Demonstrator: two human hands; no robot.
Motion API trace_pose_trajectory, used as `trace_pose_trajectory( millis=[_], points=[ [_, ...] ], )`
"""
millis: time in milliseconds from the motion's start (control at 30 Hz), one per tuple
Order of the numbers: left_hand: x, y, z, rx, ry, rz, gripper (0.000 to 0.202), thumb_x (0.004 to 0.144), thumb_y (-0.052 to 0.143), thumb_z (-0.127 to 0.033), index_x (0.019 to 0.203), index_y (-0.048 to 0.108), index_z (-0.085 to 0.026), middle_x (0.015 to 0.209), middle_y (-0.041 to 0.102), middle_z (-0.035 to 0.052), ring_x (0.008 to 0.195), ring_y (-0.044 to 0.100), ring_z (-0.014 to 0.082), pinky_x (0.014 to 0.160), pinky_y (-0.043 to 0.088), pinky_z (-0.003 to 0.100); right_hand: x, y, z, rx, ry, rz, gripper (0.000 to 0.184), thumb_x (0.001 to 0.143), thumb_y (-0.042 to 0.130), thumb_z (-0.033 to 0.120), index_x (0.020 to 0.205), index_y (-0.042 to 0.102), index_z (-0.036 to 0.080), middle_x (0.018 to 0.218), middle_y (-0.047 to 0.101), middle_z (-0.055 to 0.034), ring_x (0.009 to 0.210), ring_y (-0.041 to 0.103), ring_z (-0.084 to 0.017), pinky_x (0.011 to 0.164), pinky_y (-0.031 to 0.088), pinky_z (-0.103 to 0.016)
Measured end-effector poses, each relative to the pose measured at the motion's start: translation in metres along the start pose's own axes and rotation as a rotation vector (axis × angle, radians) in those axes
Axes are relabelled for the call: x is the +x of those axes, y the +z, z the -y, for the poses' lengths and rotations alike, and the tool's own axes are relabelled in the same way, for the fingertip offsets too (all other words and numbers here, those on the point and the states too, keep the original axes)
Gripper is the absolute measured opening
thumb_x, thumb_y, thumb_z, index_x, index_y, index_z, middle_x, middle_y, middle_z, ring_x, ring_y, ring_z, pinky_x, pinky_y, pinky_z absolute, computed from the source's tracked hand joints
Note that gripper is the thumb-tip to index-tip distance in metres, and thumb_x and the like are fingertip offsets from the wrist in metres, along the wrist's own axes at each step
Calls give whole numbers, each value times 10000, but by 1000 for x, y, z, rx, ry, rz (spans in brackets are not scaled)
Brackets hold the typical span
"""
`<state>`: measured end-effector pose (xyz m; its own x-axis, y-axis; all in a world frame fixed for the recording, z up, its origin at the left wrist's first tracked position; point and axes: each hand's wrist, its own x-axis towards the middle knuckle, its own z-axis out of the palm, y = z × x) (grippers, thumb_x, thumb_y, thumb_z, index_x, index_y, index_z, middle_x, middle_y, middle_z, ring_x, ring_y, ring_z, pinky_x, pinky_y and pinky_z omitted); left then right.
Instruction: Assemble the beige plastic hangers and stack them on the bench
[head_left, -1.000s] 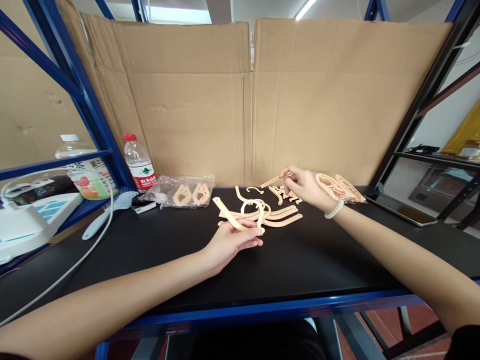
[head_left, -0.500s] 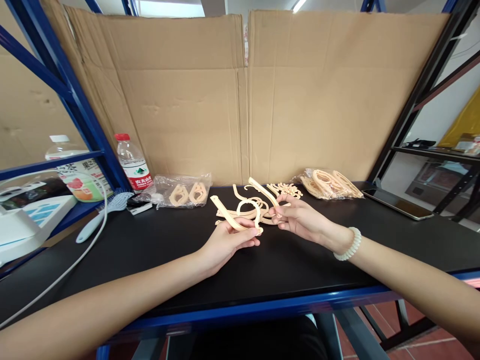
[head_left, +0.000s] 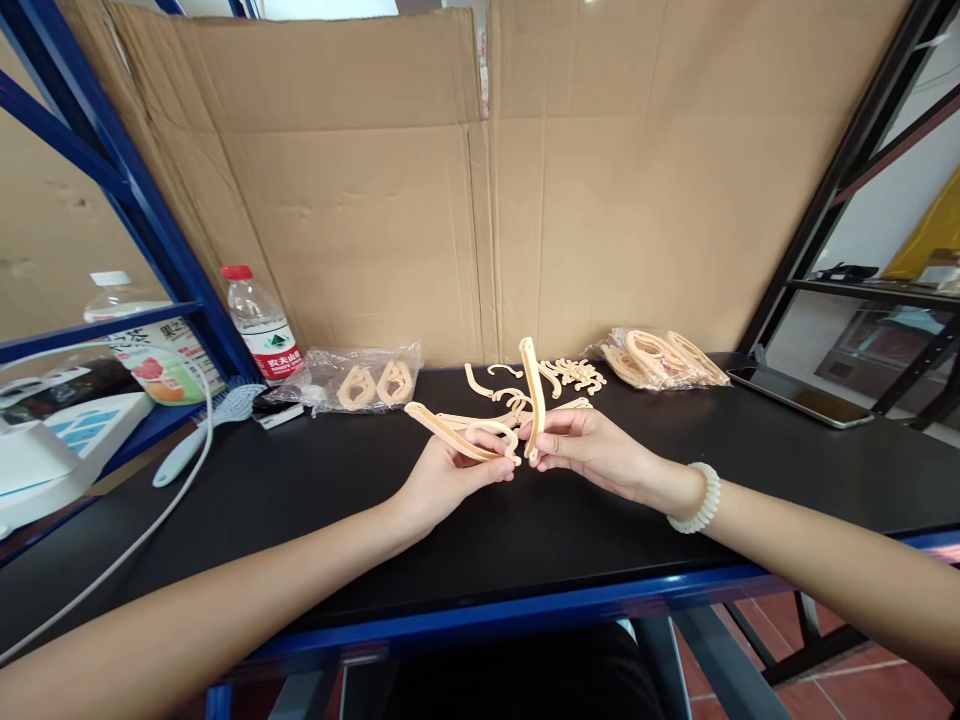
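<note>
Left hand [head_left: 454, 465] pinches a long beige curved plastic-looking arm [head_left: 446, 435] plus a beige plastic-looking hook [head_left: 512, 437], thumb over the joint end; arm slants up and away to the left

Right hand [head_left: 581, 450] grips a second beige plastic-looking arm [head_left: 537, 395] near its lower end, nearly upright; that end sits just beside the left hand's parts, can't tell if touching

Just past both hands on the black tabletop [head_left: 465, 560]: loose beige curved strips [head_left: 478, 383], partly hidden by the held parts. Beyond the right hand: heap of small beige curved pieces [head_left: 581, 375], then a clear plastic bag of beige parts [head_left: 664, 358] farther right, dark flat phone-like slab [head_left: 802, 395] beside it

Beyond and left of the left hand: clear plastic bag with two beige folded pieces [head_left: 375, 385], red-capped clear bottle [head_left: 262, 330], pale blue hairbrush [head_left: 202, 430]
</note>
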<state>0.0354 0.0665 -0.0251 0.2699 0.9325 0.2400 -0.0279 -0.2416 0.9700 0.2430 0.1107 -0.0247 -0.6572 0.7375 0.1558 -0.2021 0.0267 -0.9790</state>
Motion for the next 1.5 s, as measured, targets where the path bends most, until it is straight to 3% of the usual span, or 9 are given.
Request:
trace_pose_trajectory(
  millis=[167, 333, 500, 800, 1067, 1233, 1400, 1500],
  points=[
    [1, 1, -2, 69, 17, 46, 83, 707, 766, -201, 765, 722, -160, 719, 687, 16, 692, 648, 148, 674, 537, 243, 0, 5, 0, -129, -126, -46, 190, 727, 783, 279, 864, 716, 167, 870, 695, -35, 743, 650, -132, 727, 544, -279],
    [0, 1, -1, 68, 8, 51, 98, 710, 762, -219, 778, 721, -160, 731, 690, 19, 697, 652, 156, 680, 544, 257, 0, 6, 4, -199, -155, -53, 215, 709, 789, 303, 848, 705, 162, 773, 695, -25, 702, 657, -149, 696, 561, -308],
    [-1, 1, 1, 73, 16, 56, 101, 700, 767, -214, 769, 717, -159, 709, 693, 16, 687, 652, 157, 673, 545, 260, 0, 6, 4, -211, -123, -33, 189, 714, 782, 298, 765, 676, 150, 731, 683, -19, 679, 654, -136, 673, 562, -280],
    [-2, 2, 0, 84, -14, 41, 101, 685, 782, -218, 755, 728, -169, 723, 707, 31, 701, 671, 186, 705, 557, 297, -3, 8, 5, -246, -107, 22, 192, 715, 777, 314, 778, 689, 156, 741, 706, -30, 693, 675, -159, 703, 580, -318],
    [-7, 9, -1, -38, -55, -65, 184, 673, 812, -278, 748, 693, -159, 794, 723, 47, 737, 701, 209, 761, 579, 342, -4, 16, 1, -258, -160, -43, 189, 714, 780, 314, 775, 684, 162, 758, 700, -40, 732, 686, -190, 710, 573, -339],
    [-5, 9, -2, -103, -118, -79, 206, 701, 805, -307, 785, 717, -141, 804, 725, 55, 750, 697, 189, 802, 577, 331, -2, 21, 0, -233, -168, -127, 229, 684, 803, 331, 749, 658, 166, 753, 691, -22, 668, 678, -160, 681, 589, -322],
    [-4, 8, -2, -119, -153, -74, 202, 731, 788, -310, 820, 732, -138, 810, 719, 55, 762, 683, 155, 808, 569, 283, 0, 23, -3, -197, -104, -152, 278, 677, 805, 349, 798, 650, 153, 809, 693, -41, 699, 682, -167, 691, 590, -327],
    [-4, 8, -3, -154, -193, -100, 224, 712, 803, -310, 821, 720, -133, 836, 707, 52, 760, 680, 150, 802, 572, 279, 1, 20, 1, -180, -69, -152, 287, 683, 800, 333, 851, 643, 161, 838, 672, -32, 745, 663, -158, 633, 571, -273]
  ],
)
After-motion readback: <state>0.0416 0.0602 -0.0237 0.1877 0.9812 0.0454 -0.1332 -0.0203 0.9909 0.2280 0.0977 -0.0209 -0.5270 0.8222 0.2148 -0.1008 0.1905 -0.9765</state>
